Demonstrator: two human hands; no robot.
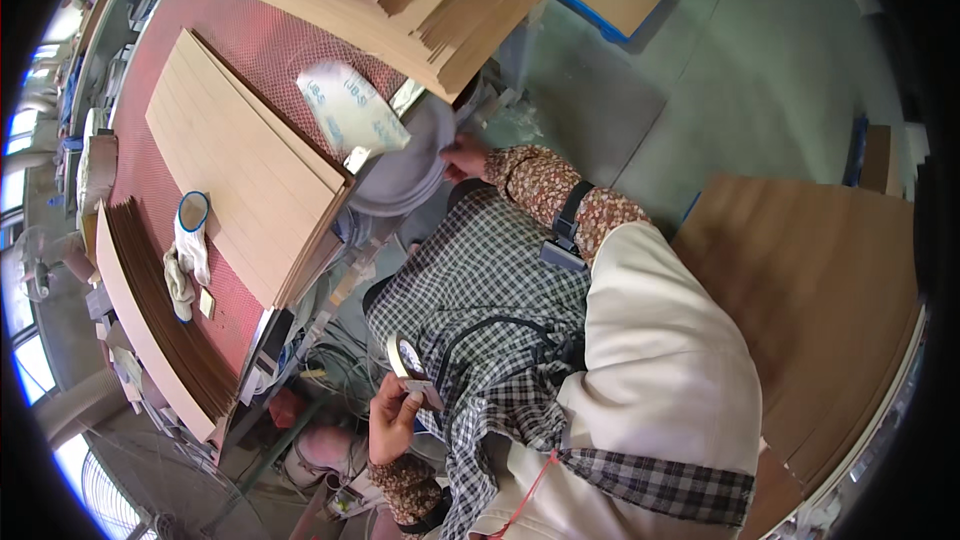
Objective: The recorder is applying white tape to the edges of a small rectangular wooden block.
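My left hand (393,420) is closed, the thumb pressing a small flat grey-white piece (424,393) against the fingers. A cream roll of tape (404,354) sits right at that piece, in front of my checked apron. Farther off, my right hand (466,156) has its fingers curled at the rim of a pale grey, round, tub-like thing (405,165); its exact kind is unclear. Beside this round thing lies a whitish sheet with blue print (352,108), at the edge of the red mesh-topped table (240,30).
Stacked brown boards (240,165) lie on the table, with white gloves (190,245) beside them. More boards stand along its left edge (165,325) and in a tall pile (440,0) at the top. A large board stack (800,310) is to the right; cables (345,365) hang below the table.
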